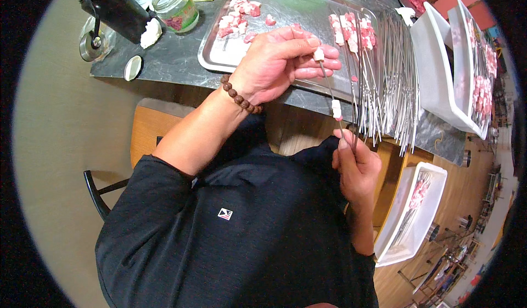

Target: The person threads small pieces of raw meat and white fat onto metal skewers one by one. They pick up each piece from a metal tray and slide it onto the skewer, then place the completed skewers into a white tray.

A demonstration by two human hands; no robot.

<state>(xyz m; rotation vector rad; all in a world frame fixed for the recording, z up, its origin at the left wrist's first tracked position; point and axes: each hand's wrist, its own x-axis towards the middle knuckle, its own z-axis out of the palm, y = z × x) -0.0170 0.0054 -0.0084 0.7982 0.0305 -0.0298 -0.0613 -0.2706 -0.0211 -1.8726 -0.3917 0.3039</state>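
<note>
My left hand, with a brown bead bracelet at its wrist, pinches a white piece of fat at the upper end of a thin metal skewer. Lower on that skewer are more white and pink pieces. My right hand grips the skewer's lower end together with several other skewers. Behind them lies a metal tray. It bears loose cubes of meat and fat at its left and loaded skewers at its right.
A pile of bare skewers lies along the tray's right side. Beyond stand white plastic bins with loaded skewers; another bin sits lower right. A glass jar, a black flask and a round lid are at the left.
</note>
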